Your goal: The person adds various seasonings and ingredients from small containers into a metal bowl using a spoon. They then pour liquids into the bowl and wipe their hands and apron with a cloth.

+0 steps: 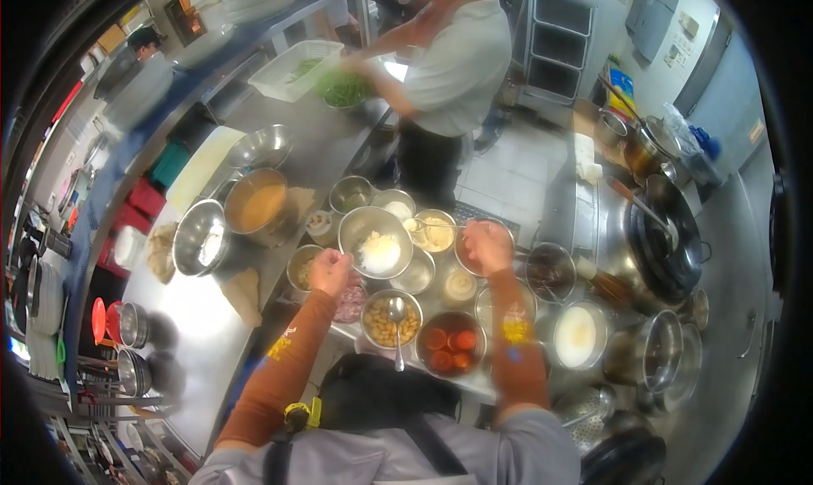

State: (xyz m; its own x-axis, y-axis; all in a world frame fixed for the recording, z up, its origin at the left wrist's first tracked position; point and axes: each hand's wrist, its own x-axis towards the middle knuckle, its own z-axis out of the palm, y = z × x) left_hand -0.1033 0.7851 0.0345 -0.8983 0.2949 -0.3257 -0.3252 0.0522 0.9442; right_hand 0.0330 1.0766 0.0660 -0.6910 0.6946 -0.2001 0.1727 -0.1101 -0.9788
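The left hand (328,271) is nearly closed, its fingers and thumb pinched at the near left rim of a steel mixing bowl (360,222); the bowl holds a mound of white powder (381,252) and sits ahead of the person, between the two hands; the right hand (489,246) is curled closed around the handle of a thin metal spoon (440,226), which points left, its head near the right rim of the mixing bowl and beside a bowl of pale yellow powder (439,234); whether the spoon touches either bowl I cannot tell; nearer the person, a bowl of tan, nut-like pieces (385,322) has a larger spoon (398,338) resting in it, and just to its right is a container of dark red liquid with red pieces (451,341); pinkish meat (348,304) lies below the left hand, partly hidden by the forearm; to the right of the right forearm are a container of white liquid (577,334) and, farther off, a dark wok (656,239); on the left, a steel desk (199,375) carries a pot of orange liquid (259,204); beyond, a co-worker (461,57), blurred, has an arm out toward leafy greens (343,88) beside a white basket (269,83)
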